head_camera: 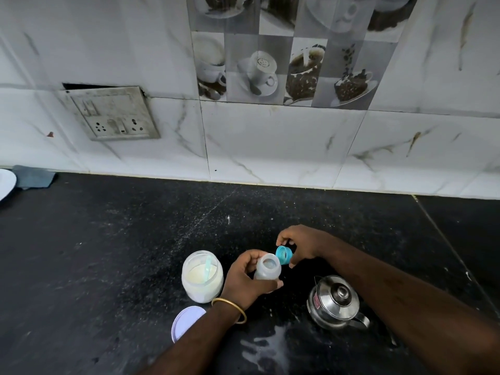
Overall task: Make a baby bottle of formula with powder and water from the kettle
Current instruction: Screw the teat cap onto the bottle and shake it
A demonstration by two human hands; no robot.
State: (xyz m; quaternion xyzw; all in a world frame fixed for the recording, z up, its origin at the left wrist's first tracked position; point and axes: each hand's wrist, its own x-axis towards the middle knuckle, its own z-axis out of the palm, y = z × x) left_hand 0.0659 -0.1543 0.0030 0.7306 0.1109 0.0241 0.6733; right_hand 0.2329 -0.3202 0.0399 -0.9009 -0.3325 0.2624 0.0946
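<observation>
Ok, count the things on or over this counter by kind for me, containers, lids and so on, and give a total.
Containers: 3, the baby bottle, powder jar and kettle.
Loose lids: 2, the blue bottle cap and the jar lid.
Scoops: 1, the scoop in the jar.
Plates: 1, the plate.
Cloths: 1, the cloth.
Total: 8.

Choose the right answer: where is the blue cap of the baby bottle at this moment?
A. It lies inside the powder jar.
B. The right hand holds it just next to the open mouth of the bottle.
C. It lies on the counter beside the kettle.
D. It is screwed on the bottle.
B: the right hand pinches the blue cap beside the open mouth of the baby bottle, which the left hand holds.
</observation>
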